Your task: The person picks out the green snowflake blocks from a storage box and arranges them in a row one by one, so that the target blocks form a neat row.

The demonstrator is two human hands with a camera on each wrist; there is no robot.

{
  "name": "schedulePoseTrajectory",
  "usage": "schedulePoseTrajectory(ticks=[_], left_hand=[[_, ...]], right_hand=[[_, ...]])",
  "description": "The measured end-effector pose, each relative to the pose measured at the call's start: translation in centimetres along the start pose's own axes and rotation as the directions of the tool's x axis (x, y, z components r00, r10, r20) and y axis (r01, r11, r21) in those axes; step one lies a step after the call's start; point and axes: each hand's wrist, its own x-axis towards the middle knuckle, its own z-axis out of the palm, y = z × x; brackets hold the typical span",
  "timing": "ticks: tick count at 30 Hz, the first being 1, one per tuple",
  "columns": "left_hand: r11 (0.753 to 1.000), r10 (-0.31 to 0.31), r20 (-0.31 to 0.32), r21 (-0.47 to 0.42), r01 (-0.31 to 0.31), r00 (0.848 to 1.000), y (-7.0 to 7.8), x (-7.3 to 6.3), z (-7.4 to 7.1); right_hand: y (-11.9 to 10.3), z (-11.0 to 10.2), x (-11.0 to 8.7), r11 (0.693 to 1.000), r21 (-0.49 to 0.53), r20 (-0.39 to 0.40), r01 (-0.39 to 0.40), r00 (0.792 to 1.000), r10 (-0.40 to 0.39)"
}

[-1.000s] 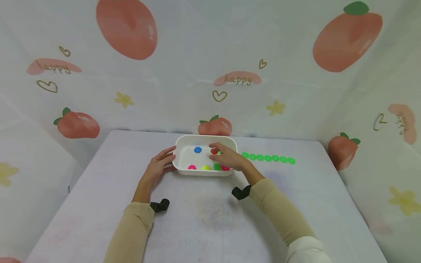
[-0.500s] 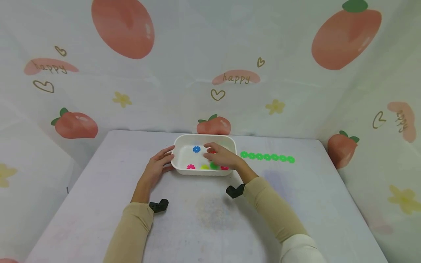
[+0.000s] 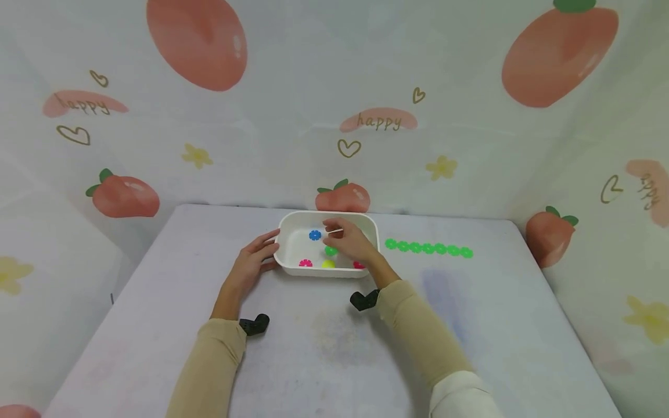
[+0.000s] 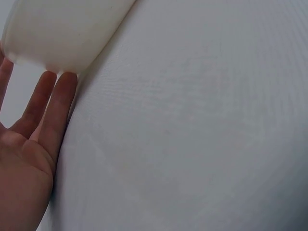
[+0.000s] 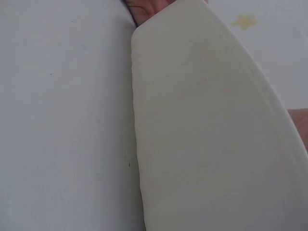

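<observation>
A white rectangular plastic basin (image 3: 321,272) stands near the back of the table. My left hand (image 3: 248,268) touches its left end with extended fingers; the left wrist view shows straight fingertips against the basin wall (image 4: 62,36). Inside lie flower-shaped plastic discs: a blue disc (image 3: 315,235), a green disc (image 3: 331,251), a pink disc (image 3: 305,263), a yellow disc (image 3: 328,264) and a reddish-pink disc (image 3: 358,265). Over the basin's right half is my right hand (image 3: 356,242), thumb and fingers bent close together; I cannot tell whether it pinches anything. The right wrist view is mostly basin wall (image 5: 202,120).
To the basin's right, several bright green flower discs (image 3: 428,248) lie in a row on the white table (image 3: 313,360). A cloth printed with peaches (image 3: 342,198) hangs behind the table. A black wrist mount (image 3: 364,300) sticks out from the right sleeve.
My right hand has shifted left in the basin, and its thumb and fingers have drawn closer together. The red disc seen by its fingers before is out of sight. My left hand stays put.
</observation>
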Motion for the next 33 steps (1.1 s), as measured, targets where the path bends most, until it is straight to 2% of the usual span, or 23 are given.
schedulePoseTrajectory(ticks=[4, 8, 23, 33], left_hand=[[1.0, -0.016, 0.0, 0.003, 0.016, 1.0, 0.0, 0.2, 0.0], [1.0, -0.02, 0.011, 0.016, 0.02, 1.0, 0.1, 0.3, 0.0], [1.0, -0.02, 0.0, 0.02, 0.02, 1.0, 0.1, 0.1, -0.2], [1.0, -0.01, 0.011, 0.015, 0.01, 1.0, 0.1, 0.0, -0.2]], right_hand=[[0.0, 0.2, 0.0, 1.0, -0.024, -0.03, -0.01, 0.999, 0.009], [0.1, 0.3, -0.1, 0.997, -0.06, -0.051, -0.053, 0.997, 0.05], [-0.4, 1.1, 0.2, 0.965, -0.234, -0.033, -0.117, 0.993, 0.112], [-0.3, 1.2, 0.1, 0.949, -0.287, -0.022, -0.13, 0.991, 0.129]])
